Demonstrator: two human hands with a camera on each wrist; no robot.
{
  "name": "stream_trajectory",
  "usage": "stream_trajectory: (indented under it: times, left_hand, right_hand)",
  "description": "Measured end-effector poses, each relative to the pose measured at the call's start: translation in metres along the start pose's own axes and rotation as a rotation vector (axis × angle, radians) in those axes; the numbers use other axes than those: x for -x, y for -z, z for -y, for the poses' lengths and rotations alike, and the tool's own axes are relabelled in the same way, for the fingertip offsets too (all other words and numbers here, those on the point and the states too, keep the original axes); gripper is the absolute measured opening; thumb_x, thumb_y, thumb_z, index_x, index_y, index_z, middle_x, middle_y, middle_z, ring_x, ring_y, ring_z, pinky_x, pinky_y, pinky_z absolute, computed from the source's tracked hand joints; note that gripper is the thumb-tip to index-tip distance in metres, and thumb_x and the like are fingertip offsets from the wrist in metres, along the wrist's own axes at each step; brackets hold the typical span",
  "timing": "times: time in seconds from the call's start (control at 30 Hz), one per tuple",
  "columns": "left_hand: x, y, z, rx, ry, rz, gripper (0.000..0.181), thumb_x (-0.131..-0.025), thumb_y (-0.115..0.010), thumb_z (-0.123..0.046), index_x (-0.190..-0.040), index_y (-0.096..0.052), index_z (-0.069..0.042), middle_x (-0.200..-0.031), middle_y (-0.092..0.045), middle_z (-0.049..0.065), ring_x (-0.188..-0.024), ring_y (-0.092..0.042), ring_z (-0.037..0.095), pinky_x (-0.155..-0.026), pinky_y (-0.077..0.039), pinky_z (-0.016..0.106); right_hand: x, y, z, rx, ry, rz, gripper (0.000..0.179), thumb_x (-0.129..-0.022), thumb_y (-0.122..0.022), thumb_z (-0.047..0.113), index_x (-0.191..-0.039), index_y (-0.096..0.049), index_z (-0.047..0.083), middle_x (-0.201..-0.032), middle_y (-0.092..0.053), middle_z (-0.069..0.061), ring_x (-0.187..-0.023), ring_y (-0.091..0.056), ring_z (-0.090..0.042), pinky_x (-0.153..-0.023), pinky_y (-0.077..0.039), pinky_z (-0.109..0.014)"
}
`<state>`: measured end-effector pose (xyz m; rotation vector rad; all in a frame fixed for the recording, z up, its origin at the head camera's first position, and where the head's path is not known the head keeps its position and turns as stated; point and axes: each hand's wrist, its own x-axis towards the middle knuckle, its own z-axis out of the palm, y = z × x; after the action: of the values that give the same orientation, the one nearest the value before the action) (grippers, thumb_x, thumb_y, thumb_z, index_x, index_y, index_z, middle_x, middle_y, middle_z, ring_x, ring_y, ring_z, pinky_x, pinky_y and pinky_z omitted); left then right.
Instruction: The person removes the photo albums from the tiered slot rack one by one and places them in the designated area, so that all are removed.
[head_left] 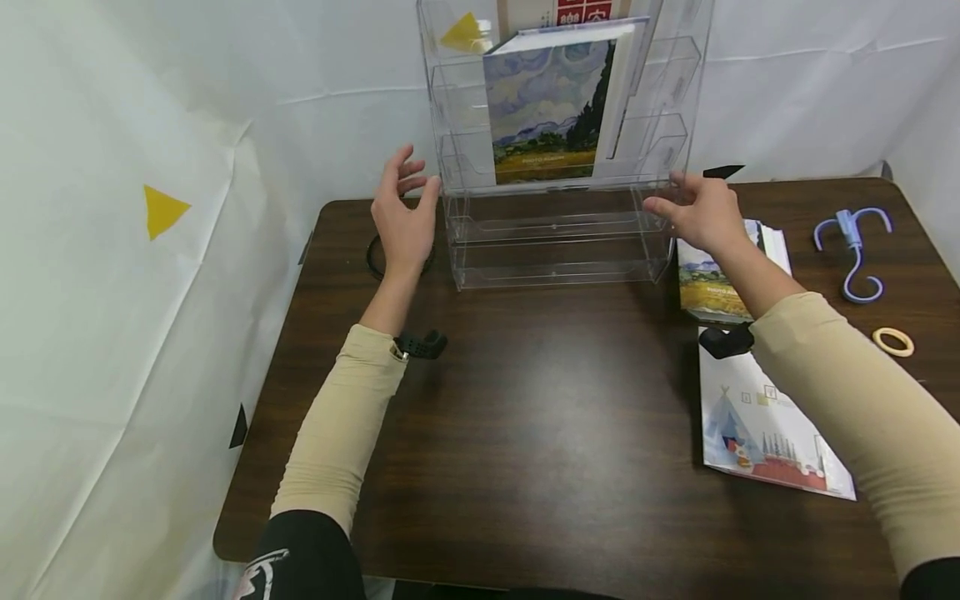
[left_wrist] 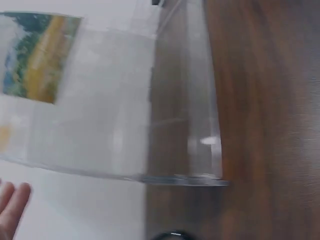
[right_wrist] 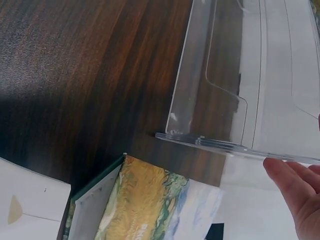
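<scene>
A clear acrylic tiered display rack (head_left: 555,275) stands at the back of the table. It holds a photo album (head_left: 547,117) with a landscape painting on its cover, and another book (head_left: 570,12) with red print on an upper tier. My left hand (head_left: 405,217) is raised beside the rack's left side, fingers loosely bent and holding nothing; the left wrist view shows its fingertips (left_wrist: 15,205) apart from the clear panel. At the opposite side, my right hand (head_left: 701,212) is against the rack's right edge. In the right wrist view a fingertip (right_wrist: 275,167) meets that edge.
On the right lie a second painted-cover album (head_left: 708,287), a white illustrated booklet (head_left: 765,425), a blue double hook (head_left: 851,242) and a cream ring (head_left: 892,342). A black ring (head_left: 373,257) lies behind the left wrist. White cloth (head_left: 337,75) hangs behind the table.
</scene>
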<state>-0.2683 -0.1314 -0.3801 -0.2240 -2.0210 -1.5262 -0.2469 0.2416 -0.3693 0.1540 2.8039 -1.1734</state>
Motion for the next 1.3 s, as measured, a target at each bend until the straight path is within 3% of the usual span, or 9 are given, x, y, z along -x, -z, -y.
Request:
stream_trajectory:
  times: [0.07, 0.17, 0.3, 0.43, 0.6, 0.77, 1.1, 1.3]
  left_hand:
    - [-0.009, -0.006, -0.014, -0.003, -0.085, -0.009, 0.045, -0.091, -0.069, -0.004, -0.134, -0.057, -0.003, -0.116, -0.064, 0.015, -0.101, -0.063, 0.027, -0.076, -0.055, 0.036]
    - [-0.023, -0.016, -0.032, 0.0, -0.128, 0.084, 0.047, -0.092, -0.068, -0.004, -0.137, -0.054, -0.001, -0.12, -0.063, 0.014, -0.103, -0.063, 0.023, -0.073, -0.054, 0.03]
    - [-0.039, -0.029, -0.051, 0.006, -0.082, 0.27, 0.056, -0.095, -0.066, -0.012, -0.146, -0.044, -0.006, -0.13, -0.058, 0.011, -0.111, -0.06, 0.021, -0.089, -0.049, 0.024]
    - [-0.053, -0.044, -0.058, -0.001, -0.01, 0.348, 0.062, -0.093, -0.07, -0.02, -0.148, -0.043, -0.01, -0.134, -0.056, 0.008, -0.117, -0.057, 0.019, -0.094, -0.046, 0.023]
    - [-0.06, -0.064, -0.058, 0.021, 0.061, 0.329, 0.057, -0.088, -0.076, -0.021, -0.139, -0.053, -0.009, -0.125, -0.06, 0.007, -0.11, -0.057, 0.017, -0.09, -0.047, 0.022]
    - [-0.055, -0.078, -0.056, -0.032, 0.073, 0.308, 0.054, -0.088, -0.076, -0.023, -0.135, -0.055, -0.007, -0.118, -0.061, 0.007, -0.104, -0.057, 0.018, -0.083, -0.046, 0.021]
    - [-0.055, -0.09, -0.056, -0.021, 0.146, 0.272, 0.057, -0.086, -0.079, -0.023, -0.135, -0.055, -0.008, -0.121, -0.06, 0.007, -0.107, -0.058, 0.016, -0.086, -0.047, 0.021]
    - [-0.052, -0.092, -0.054, 0.054, 0.086, 0.255, 0.05, -0.086, -0.078, -0.016, -0.129, -0.057, -0.004, -0.117, -0.062, 0.01, -0.105, -0.059, 0.018, -0.085, -0.047, 0.021]
  right_hand:
    - [0.0, 0.001, 0.0, -0.006, -0.007, 0.004, 0.075, -0.097, -0.057, 0.046, -0.155, -0.025, 0.01, -0.15, -0.037, -0.024, -0.128, -0.047, -0.045, -0.101, -0.042, -0.056]
    - [0.001, 0.0, 0.0, -0.017, -0.011, 0.005, 0.075, -0.097, -0.057, 0.046, -0.156, -0.025, 0.011, -0.149, -0.039, -0.024, -0.121, -0.053, -0.045, -0.098, -0.044, -0.055]
    - [0.0, -0.001, 0.001, -0.023, -0.019, 0.012, 0.076, -0.096, -0.058, 0.047, -0.155, -0.026, 0.012, -0.148, -0.041, -0.024, -0.114, -0.058, -0.044, -0.096, -0.047, -0.053]
    - [0.0, -0.001, 0.001, -0.028, -0.021, 0.017, 0.076, -0.096, -0.059, 0.046, -0.155, -0.027, 0.012, -0.148, -0.041, -0.024, -0.114, -0.059, -0.044, -0.095, -0.047, -0.052]
    - [-0.001, -0.001, 0.003, -0.048, -0.025, 0.024, 0.075, -0.095, -0.061, 0.044, -0.155, -0.027, 0.013, -0.148, -0.041, -0.023, -0.118, -0.057, -0.043, -0.092, -0.049, -0.049]
    - [-0.001, -0.002, 0.003, -0.059, -0.038, 0.032, 0.075, -0.095, -0.062, 0.044, -0.155, -0.027, 0.013, -0.147, -0.043, -0.021, -0.118, -0.057, -0.041, -0.092, -0.049, -0.047]
    - [-0.002, -0.002, 0.003, -0.07, -0.046, 0.034, 0.075, -0.095, -0.062, 0.043, -0.155, -0.028, 0.013, -0.148, -0.042, -0.02, -0.119, -0.056, -0.041, -0.093, -0.049, -0.048]
    - [-0.003, -0.001, 0.003, -0.055, -0.039, 0.025, 0.074, -0.095, -0.061, 0.042, -0.154, -0.029, 0.013, -0.147, -0.043, -0.022, -0.118, -0.057, -0.042, -0.091, -0.05, -0.047]
